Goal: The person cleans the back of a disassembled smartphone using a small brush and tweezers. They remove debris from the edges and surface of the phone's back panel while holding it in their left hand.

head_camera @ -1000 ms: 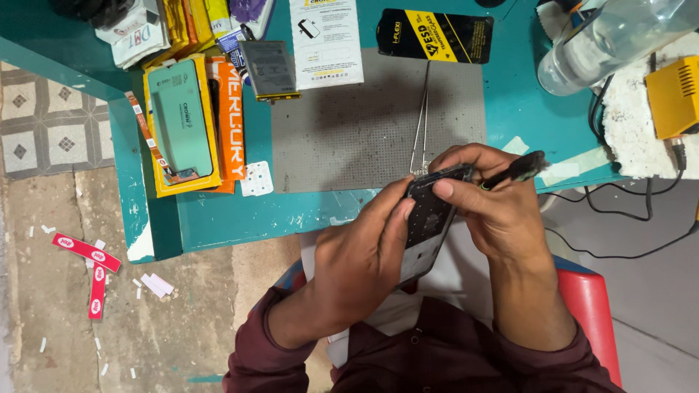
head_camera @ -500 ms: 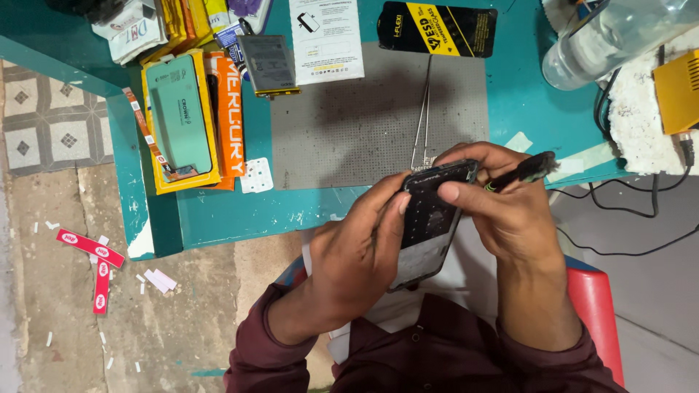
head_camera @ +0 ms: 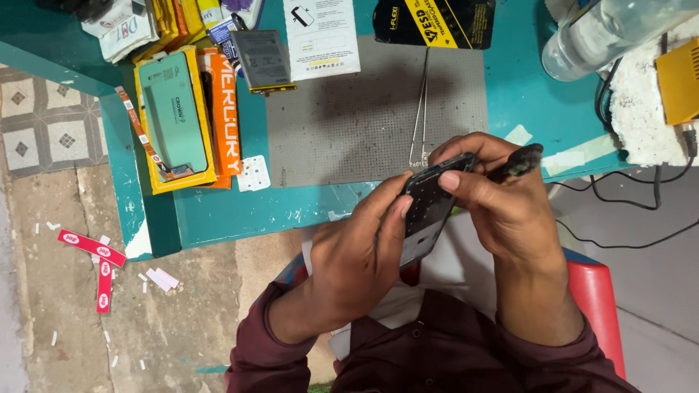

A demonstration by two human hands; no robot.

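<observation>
Head view: left hand [head_camera: 357, 266] and right hand [head_camera: 502, 204] still pinching opened phone [head_camera: 426, 211]; grip unchanged.

The left hand [head_camera: 357, 266] covered the lower end of the opened phone [head_camera: 428, 211], and the right hand [head_camera: 502, 200] hid its upper edge, so the parts inside were too small to tell. The dark tool [head_camera: 518, 161] showed only its tip beyond the right hand's fingers. The clear bottle [head_camera: 611, 33] and the yellow device [head_camera: 678, 80] were cut off by the picture's edge. The bench [head_camera: 240, 211] ran out of view at the top.
</observation>
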